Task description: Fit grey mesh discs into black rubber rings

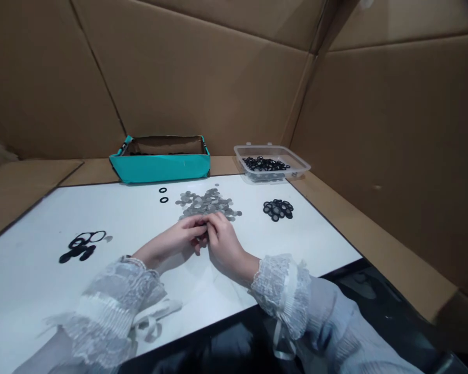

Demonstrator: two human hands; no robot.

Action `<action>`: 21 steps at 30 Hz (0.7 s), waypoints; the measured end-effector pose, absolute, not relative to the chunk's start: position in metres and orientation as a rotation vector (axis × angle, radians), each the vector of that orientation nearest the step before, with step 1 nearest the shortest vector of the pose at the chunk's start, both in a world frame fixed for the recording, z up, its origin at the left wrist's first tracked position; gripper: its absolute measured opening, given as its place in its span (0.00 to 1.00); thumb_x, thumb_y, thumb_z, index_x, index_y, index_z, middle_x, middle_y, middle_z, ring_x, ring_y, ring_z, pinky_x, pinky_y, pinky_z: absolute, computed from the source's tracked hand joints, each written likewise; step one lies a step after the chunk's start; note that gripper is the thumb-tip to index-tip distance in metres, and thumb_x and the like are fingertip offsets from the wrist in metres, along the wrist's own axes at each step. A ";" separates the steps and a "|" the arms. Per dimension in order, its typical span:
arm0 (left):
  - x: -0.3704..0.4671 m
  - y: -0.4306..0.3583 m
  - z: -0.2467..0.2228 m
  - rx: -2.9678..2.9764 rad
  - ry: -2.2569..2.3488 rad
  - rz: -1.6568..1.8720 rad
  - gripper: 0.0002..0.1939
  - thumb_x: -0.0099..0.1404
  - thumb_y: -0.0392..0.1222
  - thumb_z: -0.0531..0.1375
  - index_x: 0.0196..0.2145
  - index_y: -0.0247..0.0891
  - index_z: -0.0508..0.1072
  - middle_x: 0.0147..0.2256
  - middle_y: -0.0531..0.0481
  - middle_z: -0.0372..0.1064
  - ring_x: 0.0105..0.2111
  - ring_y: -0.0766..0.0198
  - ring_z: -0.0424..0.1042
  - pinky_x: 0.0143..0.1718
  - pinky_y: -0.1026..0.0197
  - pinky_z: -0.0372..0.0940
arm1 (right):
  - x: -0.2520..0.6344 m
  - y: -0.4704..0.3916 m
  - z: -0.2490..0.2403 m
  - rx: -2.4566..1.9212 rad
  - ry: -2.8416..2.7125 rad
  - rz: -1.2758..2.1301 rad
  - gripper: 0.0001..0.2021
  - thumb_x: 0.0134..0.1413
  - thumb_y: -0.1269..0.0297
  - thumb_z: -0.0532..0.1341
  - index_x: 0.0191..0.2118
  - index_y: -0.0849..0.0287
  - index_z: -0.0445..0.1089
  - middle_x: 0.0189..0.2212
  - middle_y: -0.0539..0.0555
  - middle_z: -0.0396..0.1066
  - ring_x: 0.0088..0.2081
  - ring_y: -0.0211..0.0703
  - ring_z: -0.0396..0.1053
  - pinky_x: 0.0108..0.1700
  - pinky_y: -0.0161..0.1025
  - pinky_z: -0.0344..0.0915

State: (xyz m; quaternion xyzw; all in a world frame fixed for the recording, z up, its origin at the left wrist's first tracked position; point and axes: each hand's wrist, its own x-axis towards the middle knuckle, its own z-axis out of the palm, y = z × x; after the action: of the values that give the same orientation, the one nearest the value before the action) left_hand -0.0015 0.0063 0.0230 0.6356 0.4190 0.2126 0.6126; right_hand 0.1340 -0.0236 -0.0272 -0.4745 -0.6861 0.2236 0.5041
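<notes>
My left hand (189,232) and my right hand (223,240) meet at the near edge of a loose pile of small grey discs (206,202). Both have their fingers curled and pressed together, fingertips touching. Something small and dark shows between them, mostly hidden, so its kind cannot be made out. Two black rings (164,200) lie apart, left of the grey pile. On the right sits a cluster of black rings with grey centres (277,210).
A teal open box (161,169) with dark contents stands at the back. Beside it, a clear plastic tub (273,175) holds many black rings. Black rings and dark discs (78,248) lie at left on the white board (140,213). Cardboard walls (203,78) enclose the table.
</notes>
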 end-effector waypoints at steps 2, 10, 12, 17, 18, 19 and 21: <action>-0.002 0.012 0.032 1.539 0.914 0.345 0.11 0.54 0.47 0.60 0.33 0.39 0.69 0.25 0.53 0.67 0.23 0.64 0.67 0.27 0.60 0.64 | 0.135 -0.023 -0.026 -1.162 -1.729 0.502 0.13 0.60 0.75 0.48 0.37 0.59 0.69 0.34 0.55 0.64 0.39 0.44 0.64 0.44 0.41 0.65; -0.007 0.055 0.043 2.009 1.201 0.477 0.14 0.55 0.50 0.57 0.35 0.39 0.71 0.32 0.48 0.72 0.30 0.57 0.71 0.30 0.60 0.64 | 0.177 -0.001 -0.021 -1.240 -1.467 0.382 0.14 0.54 0.76 0.48 0.37 0.58 0.70 0.36 0.56 0.66 0.39 0.45 0.65 0.44 0.42 0.65; -0.019 0.069 0.032 2.080 1.632 0.751 0.12 0.59 0.45 0.52 0.34 0.37 0.71 0.35 0.44 0.73 0.37 0.53 0.72 0.37 0.57 0.65 | 0.212 0.004 -0.022 -1.322 -1.332 0.266 0.14 0.54 0.74 0.47 0.37 0.57 0.69 0.36 0.57 0.67 0.39 0.46 0.65 0.44 0.43 0.65; -0.047 0.087 -0.005 2.078 2.254 0.748 0.19 0.65 0.42 0.47 0.46 0.32 0.71 0.45 0.32 0.69 0.44 0.45 0.71 0.42 0.52 0.64 | 0.301 0.004 -0.046 -1.590 -1.307 -0.017 0.11 0.56 0.68 0.46 0.34 0.57 0.65 0.32 0.57 0.66 0.38 0.48 0.64 0.45 0.48 0.62; -0.049 0.089 -0.011 2.107 2.273 0.731 0.20 0.65 0.42 0.47 0.48 0.31 0.71 0.46 0.31 0.68 0.45 0.45 0.70 0.43 0.51 0.64 | 0.312 0.003 -0.052 -1.633 -1.346 -0.039 0.10 0.56 0.68 0.46 0.33 0.57 0.64 0.31 0.57 0.66 0.37 0.48 0.64 0.44 0.48 0.62; -0.051 0.091 -0.015 2.131 2.281 0.725 0.20 0.65 0.41 0.47 0.48 0.30 0.71 0.46 0.30 0.68 0.46 0.44 0.70 0.43 0.50 0.64 | 0.319 0.003 -0.057 -1.668 -1.389 -0.064 0.09 0.56 0.68 0.47 0.32 0.58 0.63 0.31 0.57 0.66 0.37 0.49 0.64 0.44 0.48 0.62; -0.052 0.094 -0.019 2.163 2.267 0.702 0.18 0.64 0.41 0.49 0.44 0.30 0.73 0.44 0.30 0.68 0.46 0.43 0.69 0.43 0.50 0.64 | 0.325 0.001 -0.063 -1.718 -1.427 -0.098 0.08 0.55 0.68 0.48 0.31 0.58 0.63 0.30 0.58 0.65 0.37 0.50 0.63 0.44 0.49 0.62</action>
State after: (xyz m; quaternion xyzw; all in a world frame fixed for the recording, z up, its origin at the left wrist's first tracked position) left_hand -0.0517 0.0942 -0.0190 0.6732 0.7056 0.2184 -0.0346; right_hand 0.3252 0.0015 -0.0632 -0.6910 -0.5738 -0.0393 0.4378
